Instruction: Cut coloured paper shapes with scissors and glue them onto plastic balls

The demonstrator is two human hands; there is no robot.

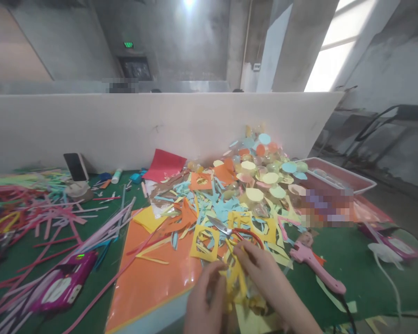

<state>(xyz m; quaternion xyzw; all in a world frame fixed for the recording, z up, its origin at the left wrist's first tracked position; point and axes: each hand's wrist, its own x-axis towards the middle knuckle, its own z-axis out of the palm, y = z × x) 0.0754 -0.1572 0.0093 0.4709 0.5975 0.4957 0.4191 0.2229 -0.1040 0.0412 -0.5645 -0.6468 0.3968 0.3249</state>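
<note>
My left hand [207, 297] is at the bottom centre, its fingers curled inward beside a bundle of yellow paper strips [242, 280]; what lies between them is hidden. My right hand [257, 262] is just to the right, thumb and fingers closed on the yellow strips. Beyond its fingertips lies a pair of scissors [223, 227] with red handles, blades pointing away to the left on the scraps. Yellow paper with a cut-out hole [205, 242] sits in front of my left hand. Under these is an orange sheet [153, 273].
Paper discs [270, 178] and clear round pieces are heaped at the back right, near a pink tray [341, 172]. A pink glue gun [318, 266] with a cord lies right. Left are a magenta device [64, 283], paper strips [57, 211] and a phone [75, 167]. A white partition [142, 125] stands behind.
</note>
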